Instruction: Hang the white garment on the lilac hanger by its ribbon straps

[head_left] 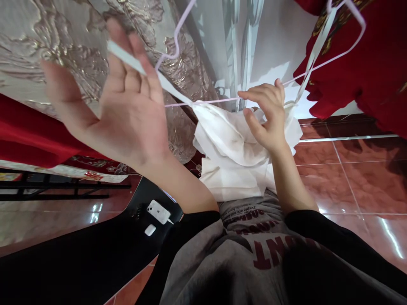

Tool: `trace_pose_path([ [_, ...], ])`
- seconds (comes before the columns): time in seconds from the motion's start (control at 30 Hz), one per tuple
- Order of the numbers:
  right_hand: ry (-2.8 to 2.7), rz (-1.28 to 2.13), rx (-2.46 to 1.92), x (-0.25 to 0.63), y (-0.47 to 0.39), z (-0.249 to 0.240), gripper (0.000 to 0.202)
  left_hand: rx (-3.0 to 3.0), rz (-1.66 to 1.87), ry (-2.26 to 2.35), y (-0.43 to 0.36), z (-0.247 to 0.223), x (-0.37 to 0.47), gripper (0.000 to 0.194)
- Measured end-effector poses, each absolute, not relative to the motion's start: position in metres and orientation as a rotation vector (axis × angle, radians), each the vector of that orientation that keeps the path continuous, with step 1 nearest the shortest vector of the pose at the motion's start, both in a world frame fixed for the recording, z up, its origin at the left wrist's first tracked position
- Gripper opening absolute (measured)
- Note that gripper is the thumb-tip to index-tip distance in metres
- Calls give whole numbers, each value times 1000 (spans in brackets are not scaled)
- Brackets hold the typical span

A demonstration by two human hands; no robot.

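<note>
A white garment (235,140) hangs by its thin straps from a pale pink hanger (213,101) in front of me. My left hand (127,101) is raised at the upper left, palm showing and fingers spread, slightly blurred. The garment's left strap (127,57) runs across its fingers, which are not closed on it. My right hand (265,110) is at the hanger's lower bar, over the right part of the garment, with fingers apart and bent. The right strap (318,46) goes up to the hanger's right shoulder.
Silvery embossed fabric (79,55) hangs at the upper left, and red fabric (365,55) at the upper right. On a black bench (79,250) at the lower left lie a white phone (158,212) and a small white case (150,230). The floor (365,178) has reddish tiles.
</note>
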State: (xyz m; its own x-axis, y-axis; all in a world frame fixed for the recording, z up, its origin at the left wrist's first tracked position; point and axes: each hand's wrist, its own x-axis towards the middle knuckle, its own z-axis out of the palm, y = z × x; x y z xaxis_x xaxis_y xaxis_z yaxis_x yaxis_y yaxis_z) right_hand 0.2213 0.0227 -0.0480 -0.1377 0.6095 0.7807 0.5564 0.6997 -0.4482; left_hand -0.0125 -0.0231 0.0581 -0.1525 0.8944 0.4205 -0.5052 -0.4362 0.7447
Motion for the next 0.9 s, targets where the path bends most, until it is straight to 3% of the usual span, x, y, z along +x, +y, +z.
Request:
trace_pose_path([
  [0.1,-1797,40,-915,224,23,-49,30,775,2066,651,-12,30,-22,35],
  [0.17,-1805,26,-900,222,21,-50,33,678,2106,825,-5,11,-23,24],
  [0.33,-1860,114,-884,212,12,-38,38,912,1779,874,2,-2,2,31],
  [0.53,-1317,197,-583,276,24,-17,43,1004,1863,750,2,0,25,36],
  [0.73,-1404,737,-701,293,30,-14,53,968,1881,805,5,-3,21,36],
  [0.9,-1150,516,-799,260,17,8,34,840,1869,807,4,2,18,30],
])
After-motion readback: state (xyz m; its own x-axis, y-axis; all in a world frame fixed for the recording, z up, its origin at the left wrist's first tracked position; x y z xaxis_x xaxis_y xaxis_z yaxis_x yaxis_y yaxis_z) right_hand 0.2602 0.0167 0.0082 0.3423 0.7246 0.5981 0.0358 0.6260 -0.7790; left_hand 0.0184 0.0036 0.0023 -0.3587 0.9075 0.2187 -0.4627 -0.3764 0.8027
